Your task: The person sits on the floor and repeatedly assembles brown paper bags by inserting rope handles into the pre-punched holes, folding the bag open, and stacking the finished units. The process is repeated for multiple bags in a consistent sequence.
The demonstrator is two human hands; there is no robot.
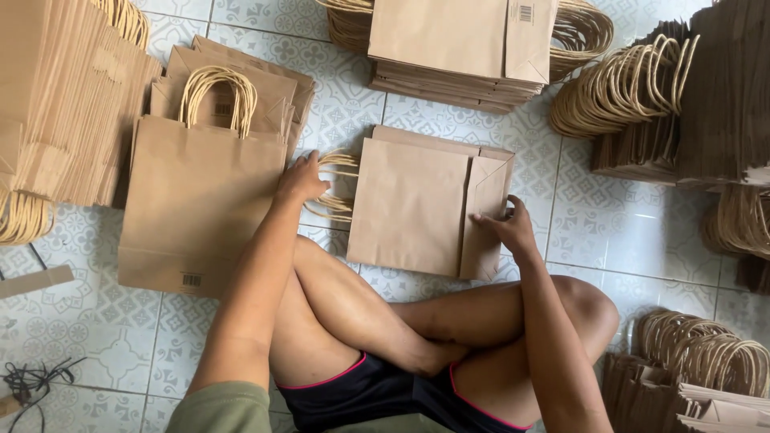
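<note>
A flat brown paper bag lies on the tiled floor in front of my crossed legs, its folded bottom flap to the right and its twisted-paper handles pointing left. My left hand rests at those handles, fingers touching them, beside a larger flat brown bag. My right hand presses its fingertips on the folded bottom flap. More flat bags lie under the one I touch.
Stacks of brown paper bags surround me: a tall pile at far left, a pile at top centre, piles with looped handles at the right and lower right. A black cord lies at bottom left.
</note>
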